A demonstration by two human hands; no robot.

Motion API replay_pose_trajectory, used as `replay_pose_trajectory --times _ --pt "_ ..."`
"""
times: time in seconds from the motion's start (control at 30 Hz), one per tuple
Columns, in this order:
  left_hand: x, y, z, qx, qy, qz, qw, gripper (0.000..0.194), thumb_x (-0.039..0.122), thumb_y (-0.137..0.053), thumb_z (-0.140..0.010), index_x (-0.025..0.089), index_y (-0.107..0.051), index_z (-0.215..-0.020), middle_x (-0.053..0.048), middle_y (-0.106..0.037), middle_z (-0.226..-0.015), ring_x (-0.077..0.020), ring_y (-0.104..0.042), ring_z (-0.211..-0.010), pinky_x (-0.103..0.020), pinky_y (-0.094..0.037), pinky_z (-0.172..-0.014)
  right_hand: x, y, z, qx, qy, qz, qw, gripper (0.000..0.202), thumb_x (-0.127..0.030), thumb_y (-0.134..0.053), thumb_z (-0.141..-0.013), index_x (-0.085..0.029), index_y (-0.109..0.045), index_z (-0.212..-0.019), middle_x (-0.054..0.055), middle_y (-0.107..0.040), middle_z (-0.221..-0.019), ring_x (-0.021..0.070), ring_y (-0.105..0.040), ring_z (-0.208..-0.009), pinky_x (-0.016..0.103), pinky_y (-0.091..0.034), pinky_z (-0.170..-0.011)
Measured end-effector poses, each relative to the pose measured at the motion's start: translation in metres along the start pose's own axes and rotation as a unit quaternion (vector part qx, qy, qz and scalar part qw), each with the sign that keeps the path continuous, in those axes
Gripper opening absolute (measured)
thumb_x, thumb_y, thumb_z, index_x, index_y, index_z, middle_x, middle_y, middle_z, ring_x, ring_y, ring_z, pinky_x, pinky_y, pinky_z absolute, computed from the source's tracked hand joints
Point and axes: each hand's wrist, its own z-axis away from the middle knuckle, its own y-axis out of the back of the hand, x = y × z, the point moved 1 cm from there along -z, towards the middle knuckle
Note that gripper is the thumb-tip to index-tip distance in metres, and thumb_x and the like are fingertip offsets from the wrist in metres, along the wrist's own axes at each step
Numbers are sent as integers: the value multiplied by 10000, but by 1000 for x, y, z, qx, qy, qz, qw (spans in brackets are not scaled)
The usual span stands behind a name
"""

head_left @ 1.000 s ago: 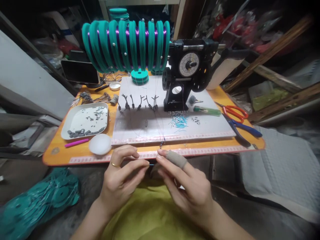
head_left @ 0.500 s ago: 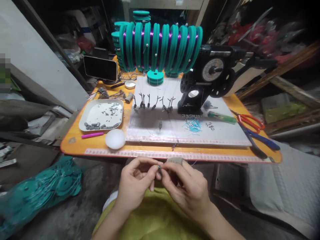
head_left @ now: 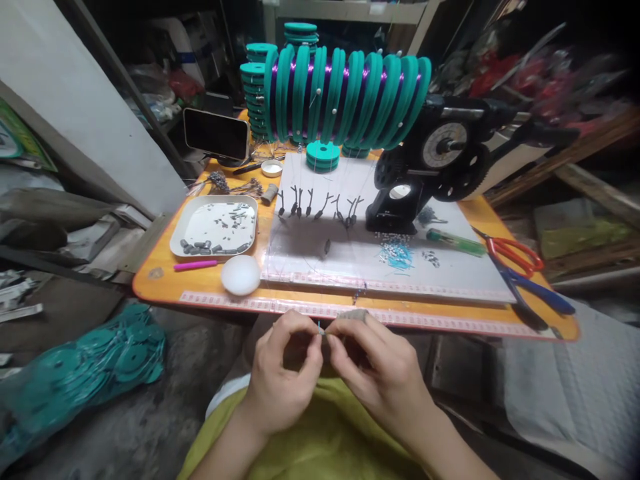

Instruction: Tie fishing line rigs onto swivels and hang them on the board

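Both hands meet in front of the table's near edge, above my lap. My left hand point(head_left: 287, 373) pinches a tiny thin blue piece point(head_left: 319, 326) between thumb and forefinger, its tip pointing up. My right hand point(head_left: 383, 370) is closed in a pinch right beside it; what lies between these fingertips is too small to make out. A grey-beige finger cover point(head_left: 356, 314) is on a finger of my right hand. Beyond the hands, small dark weights point(head_left: 309, 209) hang on fine lines below a row of teal spools point(head_left: 345, 97) wound with purple line.
On the orange table point(head_left: 160, 283) are a white tray point(head_left: 215, 220) of grey pieces, a white dome point(head_left: 241, 276), a pink stick point(head_left: 195, 265), a phone point(head_left: 217, 135), blue bits point(head_left: 397, 255), red-handled pliers point(head_left: 517, 257) and a black stand point(head_left: 393, 217). A bag of teal spools point(head_left: 100, 360) lies left.
My left thumb and forefinger have straightened into a rounder pinch, and the blue piece now stands upright. The hands stay together. The view has turned slightly left.
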Motion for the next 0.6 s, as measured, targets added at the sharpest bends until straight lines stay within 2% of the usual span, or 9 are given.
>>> replay_pose_trajectory --times 0.17,0.27,0.47,0.6 --pt "3 -1 -2 -8 35 83 996 181 67 -533 -886 241 -483 -879 32 -475 -784 -115 -511 -748 -208 -458 -684 0 -1 -4 -15 6 -17 1000 95 -112 -570 -925 -188 -607 -968 -2 -570 -782 103 -562 -627 216 -448 -583" --pt "4 -1 -2 0 47 113 992 182 68 -516 -888 242 -466 -867 32 -449 -779 -118 -480 -746 -206 -428 -665 1 -1 -5 -20 12 -21 1000 103 -113 -574 -926 -190 -613 -982 3 -580 -789 116 -577 -653 225 -461 -600" --pt "7 1 -3 8 80 160 984 145 110 -520 -913 249 -488 -890 27 -480 -807 -114 -473 -715 -195 -433 -624 6 2 -12 -90 0 -82 993 341 -134 -545 -964 -254 -573 -1282 17 -636 -873 128 -630 -764 228 -525 -699" --pt "9 3 -5 10 121 237 964 114 173 -576 -912 239 -491 -876 21 -495 -811 -106 -482 -697 -164 -432 -554 7 2 -16 -105 23 -110 988 245 -133 -550 -962 -247 -629 -1164 17 -679 -894 125 -646 -762 229 -526 -701"
